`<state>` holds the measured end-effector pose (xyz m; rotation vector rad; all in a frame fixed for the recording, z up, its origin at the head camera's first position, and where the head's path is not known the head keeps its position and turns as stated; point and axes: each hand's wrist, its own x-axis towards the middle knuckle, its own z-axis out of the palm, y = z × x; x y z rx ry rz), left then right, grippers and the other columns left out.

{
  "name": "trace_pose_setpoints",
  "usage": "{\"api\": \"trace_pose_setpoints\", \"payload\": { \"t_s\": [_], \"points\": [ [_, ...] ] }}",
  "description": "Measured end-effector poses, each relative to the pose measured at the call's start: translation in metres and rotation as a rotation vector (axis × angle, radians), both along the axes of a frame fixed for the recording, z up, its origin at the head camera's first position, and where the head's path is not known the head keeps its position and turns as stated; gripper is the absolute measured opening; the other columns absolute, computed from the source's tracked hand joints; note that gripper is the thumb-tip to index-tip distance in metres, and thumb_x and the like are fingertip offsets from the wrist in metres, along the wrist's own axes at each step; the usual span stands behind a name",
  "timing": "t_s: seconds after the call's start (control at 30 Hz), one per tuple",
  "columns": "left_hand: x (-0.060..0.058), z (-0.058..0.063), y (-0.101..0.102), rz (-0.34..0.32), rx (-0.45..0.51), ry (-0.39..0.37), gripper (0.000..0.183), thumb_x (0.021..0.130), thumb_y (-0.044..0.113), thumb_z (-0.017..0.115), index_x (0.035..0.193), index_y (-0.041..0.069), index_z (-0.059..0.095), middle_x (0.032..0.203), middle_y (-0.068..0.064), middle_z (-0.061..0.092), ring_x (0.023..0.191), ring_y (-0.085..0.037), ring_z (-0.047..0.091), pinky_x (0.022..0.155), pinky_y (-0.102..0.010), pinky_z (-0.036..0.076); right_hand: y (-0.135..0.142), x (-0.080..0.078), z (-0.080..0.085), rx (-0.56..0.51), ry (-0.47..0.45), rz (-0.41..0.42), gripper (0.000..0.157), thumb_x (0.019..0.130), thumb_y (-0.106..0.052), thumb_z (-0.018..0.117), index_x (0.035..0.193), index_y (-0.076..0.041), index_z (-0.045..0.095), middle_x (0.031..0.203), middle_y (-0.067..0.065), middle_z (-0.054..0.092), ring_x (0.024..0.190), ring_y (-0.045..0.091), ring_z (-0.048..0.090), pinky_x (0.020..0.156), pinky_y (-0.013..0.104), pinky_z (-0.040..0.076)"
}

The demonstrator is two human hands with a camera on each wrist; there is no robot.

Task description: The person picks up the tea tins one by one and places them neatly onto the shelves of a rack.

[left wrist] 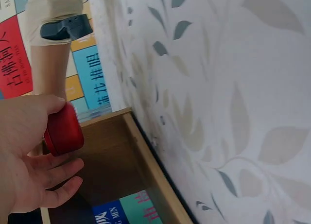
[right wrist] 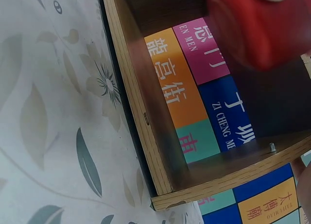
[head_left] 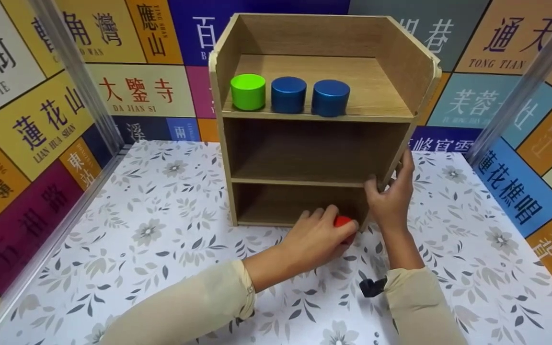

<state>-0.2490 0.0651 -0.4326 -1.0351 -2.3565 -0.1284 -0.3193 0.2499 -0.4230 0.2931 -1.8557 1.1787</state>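
Note:
My left hand (head_left: 312, 237) grips a red cylindrical tin (head_left: 346, 223) at the front right of the bottom compartment of a small wooden shelf (head_left: 321, 183). In the left wrist view the red tin (left wrist: 64, 130) is pinched at the thumb, with the other fingers spread below it. The right wrist view has the tin (right wrist: 257, 29) large and blurred at top right. My right hand (head_left: 393, 201) holds the shelf's right side panel, thumb in front and fingers outside. Along the top level's front edge stand a green tin (head_left: 248, 92) and two blue tins (head_left: 288, 95).
The shelf stands on a white leaf-patterned cloth (head_left: 151, 268). Walls with colourful place-name signs (head_left: 142, 91) surround it at the back and sides. A black strap piece (head_left: 373, 287) sticks out at the right sleeve.

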Motion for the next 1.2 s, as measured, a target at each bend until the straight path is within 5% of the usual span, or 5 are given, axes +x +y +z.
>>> {"api": "trace_pose_setpoints", "payload": {
  "t_s": [0.37,0.7,1.2],
  "points": [
    [-0.003,0.019,-0.005,-0.024,0.084,0.023,0.026,0.085,0.039,0.060,0.107,0.028,0.054,0.093,-0.005,0.051,0.070,-0.021,0.053,0.055,-0.035,0.044,-0.003,0.006,0.005,0.021,0.009,0.010,0.080,0.076,0.005,0.060,0.146,-0.013,0.026,0.142,0.002,0.040,0.119,0.018,0.049,0.081,0.024,0.050],
    [-0.004,0.048,-0.010,-0.042,0.142,-0.049,0.027,0.086,0.038,0.061,0.111,0.029,0.054,0.097,-0.006,0.050,0.075,-0.019,0.055,0.060,-0.034,0.047,0.011,-0.015,-0.014,0.029,-0.045,-0.021,0.084,0.078,-0.003,0.063,0.147,-0.023,0.022,0.142,-0.005,0.039,0.120,0.013,0.048,0.080,0.037,0.052],
    [-0.006,0.099,-0.011,-0.008,0.179,-0.047,0.036,0.090,0.047,0.052,0.122,0.032,0.053,0.105,-0.004,0.050,0.087,-0.017,0.047,0.065,-0.029,0.041,-0.003,0.006,0.007,0.007,-0.011,0.043,0.078,0.079,0.003,0.060,0.146,-0.016,0.024,0.143,0.001,0.038,0.124,0.018,0.045,0.089,0.042,0.049]
  ]
}}
